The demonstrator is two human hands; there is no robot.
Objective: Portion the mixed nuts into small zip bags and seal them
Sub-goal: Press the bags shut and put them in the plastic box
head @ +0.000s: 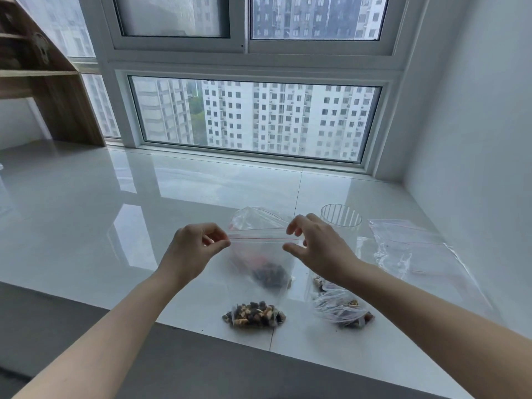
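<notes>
The work surface is a glossy white tiled sill (pixel 115 214) that runs from the near grey edge to a white-framed window (pixel 256 122) at 12 o'clock; the tiles reflect the window panes, and grout lines cross the surface. High-rise apartment blocks fill the glass. A plain white wall (pixel 475 125) closes the room at 3 o'clock, and a wooden shelf unit (pixel 43 79) stands at 10 o'clock. Above the middle of the sill, a small zip bag (pixel 263 254) hangs upright, with a dark portion of mixed nuts in its lower end. The left hand (pixel 191 249) pinches the left end of the red-lined zip strip between thumb and forefinger. The right hand (pixel 315 246) is at the right end of the strip with thumb and fingers curled; whether it pinches the strip cannot be determined. A filled nut bag (pixel 253 313) lies on the sill at 6 o'clock of the held bag. A second nut bag (pixel 342 308), crumpled, lies at 5 o'clock. A clear ribbed cup (pixel 341 216) stands at 2 o'clock, and empty zip bags (pixel 417 251) lie flat at 3 o'clock.
</notes>
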